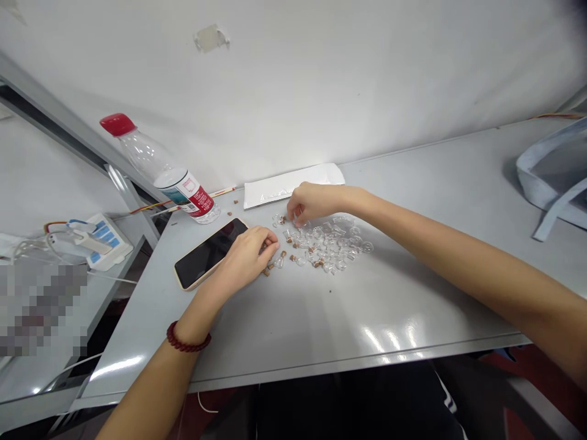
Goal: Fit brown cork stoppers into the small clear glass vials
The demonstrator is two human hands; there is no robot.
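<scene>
Clear little glass bottles (pixel 339 244) lie in a loose pile on the grey table (pixel 284 342), several with brown corks in them. My right hand (pixel 312 203) is over the pile's back left edge, its fingers curled down and pinched together among the bottles; what they grip is too small to make out. Beside the phone (pixel 206 256), my left hand (pixel 254 247) rests with bent fingers pressed together above a few loose corks (pixel 266 271). Whatever it holds is hidden under the fingers. A red beaded bracelet circles my left wrist.
A plastic bottle with a red cap (pixel 183 189) stands at the back left. Behind my right hand lies a white packet (pixel 275 186) by the wall. A power strip (pixel 107 241) with cables is at the left, and a translucent bag (pixel 550 177) at the far right.
</scene>
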